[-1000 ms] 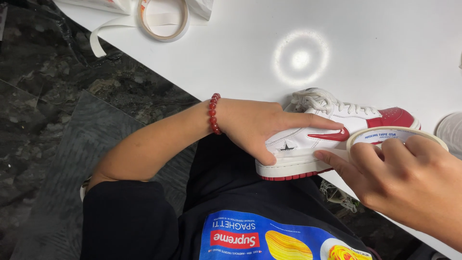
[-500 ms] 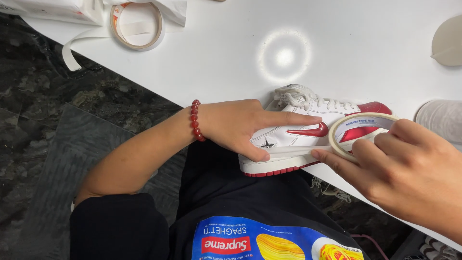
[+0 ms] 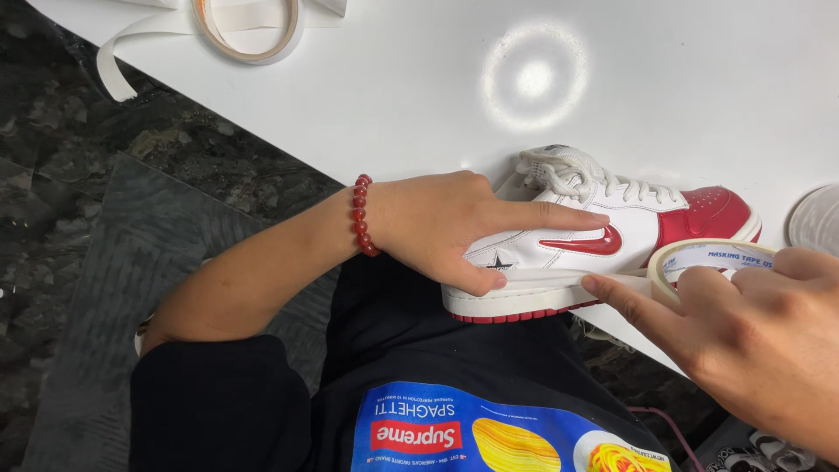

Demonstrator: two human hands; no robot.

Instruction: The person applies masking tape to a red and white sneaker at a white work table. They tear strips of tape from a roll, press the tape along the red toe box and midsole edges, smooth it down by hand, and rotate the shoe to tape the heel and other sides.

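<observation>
- The fingers (image 3: 559, 214) of the left hand (image 3: 437, 223) are lying spread and pressing on the heel side of the white and red sneaker (image 3: 612, 240), seemingly pinning it at the near edge of the white bench (image 3: 419, 96).
- The right hand (image 3: 752, 336) is gripping a roll of masking tape (image 3: 708, 260), its forefinger smoothing a strip along the sole.
- A second tape roll (image 3: 249, 31) is lying far left, well apart.
- A pale round lid (image 3: 817, 218) is sitting at the right, obstructing nothing.

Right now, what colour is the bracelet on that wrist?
Red beads: the bracelet sits on the left wrist, clearest in the head view.
</observation>
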